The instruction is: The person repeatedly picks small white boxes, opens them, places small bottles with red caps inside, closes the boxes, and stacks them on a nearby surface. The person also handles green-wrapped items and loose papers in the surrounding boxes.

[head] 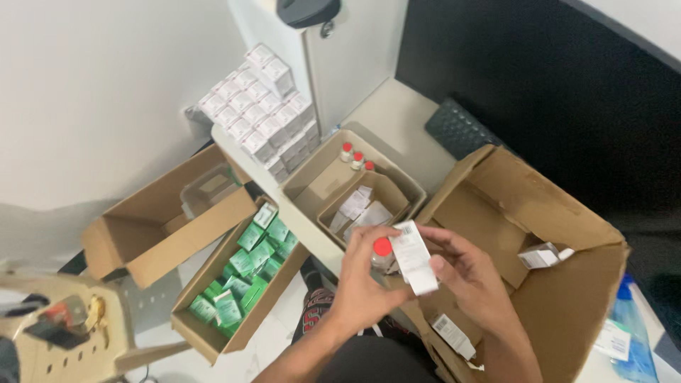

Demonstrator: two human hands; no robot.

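While cartons crowded the floor around the person, the left hand (365, 284) gripped a small vial with a red cap (381, 250) and the right hand (472, 273) pinched a slim white carton (413, 257) just beside it, both held above the lap between the open brown boxes. Packing appeared to be at the boxing stage, the vial seemingly not yet inside; the next move would call for lining up the vial with the carton's open end. Three more red-capped vials (357, 156) stood in a tray box (312, 186), with green packets (245, 276) boxed to the left.
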